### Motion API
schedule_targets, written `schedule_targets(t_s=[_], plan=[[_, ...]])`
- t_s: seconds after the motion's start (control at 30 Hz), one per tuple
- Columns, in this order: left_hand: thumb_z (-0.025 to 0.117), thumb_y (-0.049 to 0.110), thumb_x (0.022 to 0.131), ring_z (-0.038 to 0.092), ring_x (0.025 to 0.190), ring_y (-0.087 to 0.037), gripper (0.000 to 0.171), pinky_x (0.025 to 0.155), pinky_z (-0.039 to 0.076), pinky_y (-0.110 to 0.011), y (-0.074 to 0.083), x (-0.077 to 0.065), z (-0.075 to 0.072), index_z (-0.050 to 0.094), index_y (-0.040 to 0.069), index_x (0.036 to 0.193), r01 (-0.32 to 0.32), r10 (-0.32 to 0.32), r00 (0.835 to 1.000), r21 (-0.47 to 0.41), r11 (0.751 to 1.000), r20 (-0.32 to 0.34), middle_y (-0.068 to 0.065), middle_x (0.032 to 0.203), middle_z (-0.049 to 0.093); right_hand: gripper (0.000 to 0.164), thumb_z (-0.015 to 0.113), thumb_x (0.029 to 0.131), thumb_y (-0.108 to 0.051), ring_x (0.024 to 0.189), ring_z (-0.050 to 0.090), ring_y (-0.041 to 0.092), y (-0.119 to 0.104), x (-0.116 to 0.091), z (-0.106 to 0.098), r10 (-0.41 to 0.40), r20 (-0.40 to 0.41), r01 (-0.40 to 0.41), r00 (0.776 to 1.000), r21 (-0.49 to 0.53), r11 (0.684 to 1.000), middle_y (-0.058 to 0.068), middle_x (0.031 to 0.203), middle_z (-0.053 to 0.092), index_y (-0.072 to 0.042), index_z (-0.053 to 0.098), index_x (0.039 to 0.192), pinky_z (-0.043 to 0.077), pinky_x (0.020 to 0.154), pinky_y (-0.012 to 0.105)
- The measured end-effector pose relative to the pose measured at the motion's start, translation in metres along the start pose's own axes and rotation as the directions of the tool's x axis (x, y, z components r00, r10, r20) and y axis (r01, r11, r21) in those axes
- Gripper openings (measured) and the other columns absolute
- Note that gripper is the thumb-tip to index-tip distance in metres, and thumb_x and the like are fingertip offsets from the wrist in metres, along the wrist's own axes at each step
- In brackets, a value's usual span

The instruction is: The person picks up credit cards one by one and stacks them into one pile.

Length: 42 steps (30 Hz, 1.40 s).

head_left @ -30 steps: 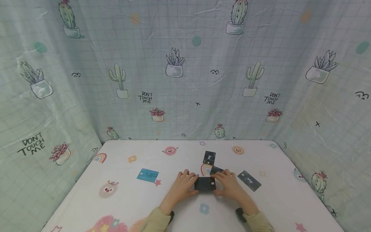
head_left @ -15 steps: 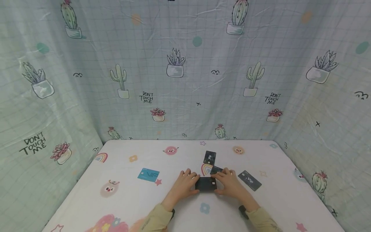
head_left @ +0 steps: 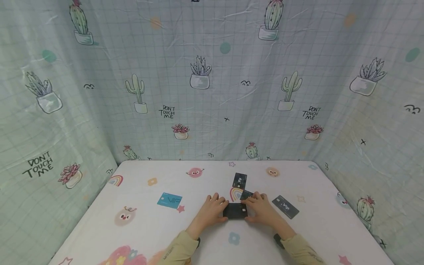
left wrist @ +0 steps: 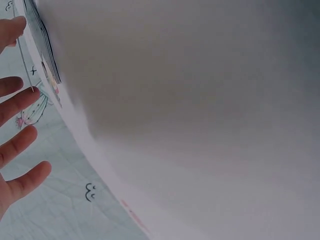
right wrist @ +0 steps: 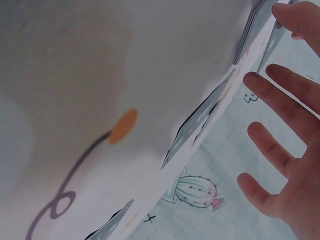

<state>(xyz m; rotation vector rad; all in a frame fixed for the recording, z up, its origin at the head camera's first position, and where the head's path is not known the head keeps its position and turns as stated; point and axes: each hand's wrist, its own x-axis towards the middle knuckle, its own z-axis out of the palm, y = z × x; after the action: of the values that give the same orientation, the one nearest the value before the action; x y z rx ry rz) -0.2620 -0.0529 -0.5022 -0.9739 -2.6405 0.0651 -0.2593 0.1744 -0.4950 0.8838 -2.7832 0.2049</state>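
Note:
Between my two hands is a black card [head_left: 233,211] with a small chip mark near its right end. My left hand [head_left: 210,211] pinches its left end, thumb at the near edge and fingertips at the far edge. At the opposite end, my right hand [head_left: 262,210] grips it the same way. Both wrist views show the held card [right wrist: 269,47] as a thin sheet seen edge-on between thumb and finger. A stack of cards [left wrist: 44,42] lies on the table below it. Just beyond the right fingers, another dark card [head_left: 246,194] is partly hidden.
A blue VIP card [head_left: 169,200] lies to the left on the white patterned tabletop [head_left: 149,228]. One black VIP card [head_left: 240,180] is farther back, and another dark VIP card [head_left: 285,207] lies right of my right hand. A cactus-print curtain [head_left: 212,110] hangs around the table.

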Motion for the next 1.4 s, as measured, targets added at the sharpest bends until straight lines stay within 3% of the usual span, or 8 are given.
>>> schedule_targets(t_s=[0.47,1.03,1.4], plan=[[0.067,0.050,0.070,0.043,0.090,-0.013,0.053,0.078,0.041,-0.033,-0.001,0.002,0.004,0.059,0.019,0.113,0.006,-0.006,0.999,0.002,1.000,0.051,0.006,0.102,0.058,0.054,0.072,0.067,-0.040,0.091,0.040,0.016,-0.001,0.007,0.003,0.002,0.063,-0.001,0.998,-0.016,1.000,-0.002,0.102,0.061,-0.013,0.060,0.112,0.033,0.083,0.044],[0.069,0.048,0.068,0.043,0.086,-0.013,0.045,0.073,0.041,-0.032,-0.002,0.002,0.008,0.061,0.020,0.103,-0.022,0.021,0.999,0.032,0.999,0.025,0.006,0.096,0.058,0.053,0.072,0.066,-0.039,0.094,0.040,0.017,0.000,0.010,0.007,0.036,0.120,-0.034,0.992,-0.017,0.999,-0.001,0.103,0.059,-0.014,0.061,0.111,0.034,0.084,0.047],[0.069,0.046,0.071,0.044,0.087,-0.013,0.042,0.078,0.043,-0.035,0.000,0.003,0.006,0.062,0.022,0.104,-0.009,0.008,0.997,0.014,1.000,0.075,0.006,0.098,0.059,0.052,0.070,0.068,-0.040,0.097,0.040,0.018,0.001,0.011,0.010,0.057,0.147,-0.056,0.987,-0.012,0.998,-0.001,0.106,0.059,-0.015,0.060,0.112,0.034,0.085,0.048]])
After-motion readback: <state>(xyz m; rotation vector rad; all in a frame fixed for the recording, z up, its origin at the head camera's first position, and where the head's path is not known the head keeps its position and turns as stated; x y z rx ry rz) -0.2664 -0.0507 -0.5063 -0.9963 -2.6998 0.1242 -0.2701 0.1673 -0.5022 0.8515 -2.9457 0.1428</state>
